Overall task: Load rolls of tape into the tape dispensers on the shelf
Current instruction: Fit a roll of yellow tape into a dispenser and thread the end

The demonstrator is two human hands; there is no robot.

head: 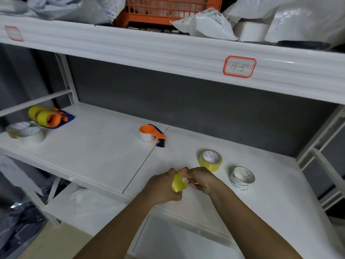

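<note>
Two bare forearms reach in from the bottom edge toward a white shelf (104, 146). Just above its front edge, the left hand (162, 187) wraps its fingers around a yellow tape roll (178, 184), holding it up off the surface. The right hand (200, 179) meets it from the other side, fingers curled and pinching at the top of that roll, where a small orange part shows between the two hands; what that part belongs to cannot be told.

Just beyond the right hand, a second yellow roll (210, 160) lies flat on the shelf. To its right, slightly nearer, lies a thin, nearly used-up clear roll (242, 177) with a printed white core.

Farther back, near the middle seam of the shelf, sits an orange and blue tape dispenser (152, 135) loaded with a white roll.

At the far left of the shelf lie two more dispensers (49, 116), both carrying yellow tape, side by side. In front of them rest two pale rolls (26, 132), touching.

Above, the upper shelf edge bears a red-bordered label (239, 66) with handwriting. On that shelf stand an orange plastic crate (168, 10) and white plastic bags (211, 25).
</note>
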